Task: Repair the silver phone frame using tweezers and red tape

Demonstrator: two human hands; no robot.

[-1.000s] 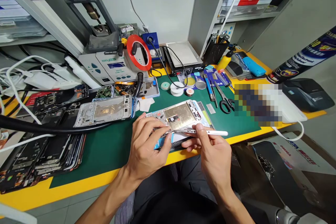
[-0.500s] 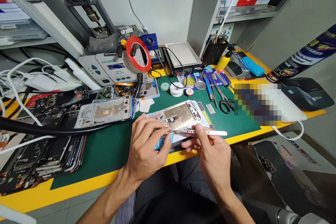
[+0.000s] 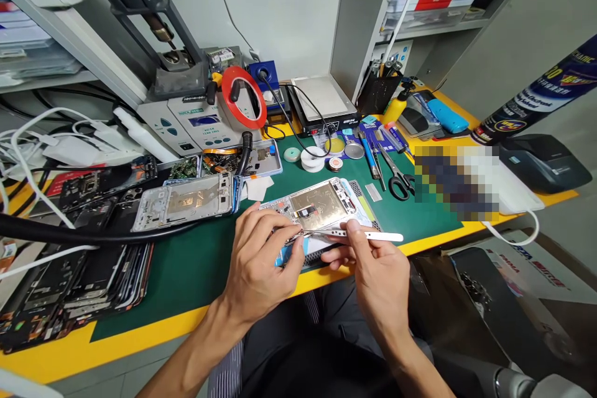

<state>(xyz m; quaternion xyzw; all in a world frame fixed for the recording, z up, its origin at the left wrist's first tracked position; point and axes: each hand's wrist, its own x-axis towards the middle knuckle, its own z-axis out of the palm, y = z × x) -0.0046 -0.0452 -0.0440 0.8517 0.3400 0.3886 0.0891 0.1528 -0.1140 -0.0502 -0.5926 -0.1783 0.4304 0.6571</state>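
Note:
My right hand (image 3: 381,273) grips a pair of white-handled tweezers (image 3: 380,237) between thumb and fingers, the tips pointing left. Those tips reach the lower edge of an opened phone frame (image 3: 324,206) with a gold-coloured metal plate, right beside my left fingertips. My left hand (image 3: 262,255) curls over the frame's left end, with thumb and forefinger close to the tweezer tips. Whatever small part lies at the tips is too small to make out. Beneath the frame are a pale pad with a blue part (image 3: 283,253) and a dark perforated plate (image 3: 321,255).
Scissors (image 3: 400,181), a blue-handled tool (image 3: 370,158) and a white spool (image 3: 313,159) lie behind the phone. Another phone frame (image 3: 186,200) and stacked phone parts (image 3: 97,267) are on the left. A hot plate (image 3: 321,99) and red tape roll (image 3: 227,90) stand behind.
The camera view has shifted very slightly. Both hands, the tweezers and the phone frame stay in nearly the same place.

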